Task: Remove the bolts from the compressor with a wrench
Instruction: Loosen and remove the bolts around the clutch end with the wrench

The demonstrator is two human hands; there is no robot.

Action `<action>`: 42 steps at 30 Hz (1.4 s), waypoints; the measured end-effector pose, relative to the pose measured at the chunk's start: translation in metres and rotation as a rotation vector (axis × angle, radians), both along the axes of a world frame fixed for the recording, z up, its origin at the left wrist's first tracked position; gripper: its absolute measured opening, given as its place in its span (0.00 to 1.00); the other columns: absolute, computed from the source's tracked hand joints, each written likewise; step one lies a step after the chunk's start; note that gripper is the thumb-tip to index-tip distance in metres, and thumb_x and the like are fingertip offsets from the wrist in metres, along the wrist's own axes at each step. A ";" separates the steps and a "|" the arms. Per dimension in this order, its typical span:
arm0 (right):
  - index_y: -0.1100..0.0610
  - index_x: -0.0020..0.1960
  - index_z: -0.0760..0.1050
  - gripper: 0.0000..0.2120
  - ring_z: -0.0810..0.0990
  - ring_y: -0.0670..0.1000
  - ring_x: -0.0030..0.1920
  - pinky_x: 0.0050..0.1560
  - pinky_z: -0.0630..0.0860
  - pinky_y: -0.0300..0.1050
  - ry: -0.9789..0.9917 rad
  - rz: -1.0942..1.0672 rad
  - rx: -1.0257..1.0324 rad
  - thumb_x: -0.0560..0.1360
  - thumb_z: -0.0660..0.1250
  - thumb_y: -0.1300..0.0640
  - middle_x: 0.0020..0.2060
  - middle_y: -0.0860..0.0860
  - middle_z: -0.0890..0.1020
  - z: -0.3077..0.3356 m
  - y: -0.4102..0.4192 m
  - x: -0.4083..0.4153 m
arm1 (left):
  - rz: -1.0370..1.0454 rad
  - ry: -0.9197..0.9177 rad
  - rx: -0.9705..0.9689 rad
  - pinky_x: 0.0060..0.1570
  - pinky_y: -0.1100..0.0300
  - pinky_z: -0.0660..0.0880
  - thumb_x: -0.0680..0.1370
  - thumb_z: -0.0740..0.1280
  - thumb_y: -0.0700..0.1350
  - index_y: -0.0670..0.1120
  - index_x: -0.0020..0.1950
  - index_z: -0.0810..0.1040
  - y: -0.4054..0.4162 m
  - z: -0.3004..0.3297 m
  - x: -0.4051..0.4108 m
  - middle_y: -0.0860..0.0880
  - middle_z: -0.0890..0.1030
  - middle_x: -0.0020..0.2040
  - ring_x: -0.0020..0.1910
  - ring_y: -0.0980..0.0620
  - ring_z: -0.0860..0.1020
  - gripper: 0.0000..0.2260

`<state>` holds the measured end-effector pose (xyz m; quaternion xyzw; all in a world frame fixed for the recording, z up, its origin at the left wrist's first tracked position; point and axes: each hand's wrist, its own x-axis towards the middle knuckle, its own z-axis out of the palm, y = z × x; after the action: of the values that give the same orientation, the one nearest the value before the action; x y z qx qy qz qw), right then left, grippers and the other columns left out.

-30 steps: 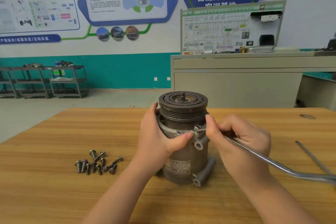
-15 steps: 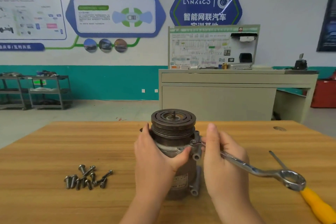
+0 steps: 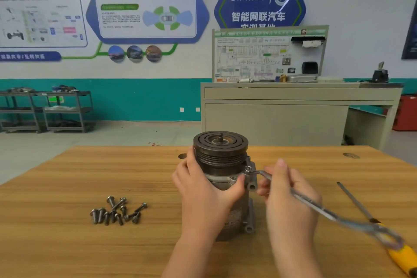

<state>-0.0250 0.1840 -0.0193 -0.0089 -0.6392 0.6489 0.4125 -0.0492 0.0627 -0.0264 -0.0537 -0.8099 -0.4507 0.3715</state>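
Head view: upright compressor (image 3: 222,178) in left hand (image 3: 203,194), right hand (image 3: 286,196) gripping rightward-slanting wrench (image 3: 316,207).

Head view, forward and down, close over table (image 3: 67,187)

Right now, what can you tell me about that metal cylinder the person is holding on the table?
The compressor stands upright on the wooden table. It looks like grey metal, with a dark grooved pulley on top and a short shaft at its centre. The left hand wraps its side; a wrench, held by the right hand, sits on a bolt at its flange.
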 end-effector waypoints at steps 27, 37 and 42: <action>0.59 0.28 0.63 0.22 0.72 0.56 0.22 0.26 0.71 0.46 0.365 -0.097 0.174 0.74 0.67 0.52 0.19 0.53 0.72 0.033 0.044 -0.050 | 0.144 0.011 -0.027 0.53 0.63 0.57 0.59 0.68 0.70 0.46 0.78 0.50 0.019 -0.002 -0.016 0.47 0.64 0.64 0.61 0.53 0.57 0.56; 0.49 0.34 0.55 0.19 0.60 0.46 0.28 0.28 0.57 0.33 0.518 -0.265 0.775 0.73 0.63 0.63 0.26 0.38 0.56 0.039 0.022 -0.029 | 0.238 -0.051 -0.080 0.53 0.57 0.63 0.61 0.64 0.72 0.42 0.77 0.54 0.030 0.001 -0.017 0.42 0.65 0.64 0.61 0.46 0.59 0.54; 0.55 0.30 0.67 0.10 0.64 0.52 0.22 0.24 0.57 0.38 0.310 -0.355 1.020 0.70 0.58 0.62 0.22 0.48 0.69 0.040 -0.005 -0.014 | 0.219 -0.184 0.014 0.60 0.59 0.56 0.67 0.49 0.56 0.44 0.79 0.51 0.032 0.021 -0.011 0.39 0.62 0.72 0.69 0.41 0.60 0.40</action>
<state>-0.0394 0.1793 0.0211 0.1799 -0.7927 0.1718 0.5566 -0.0604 0.0948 -0.0053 0.0791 -0.8385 -0.4161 0.3429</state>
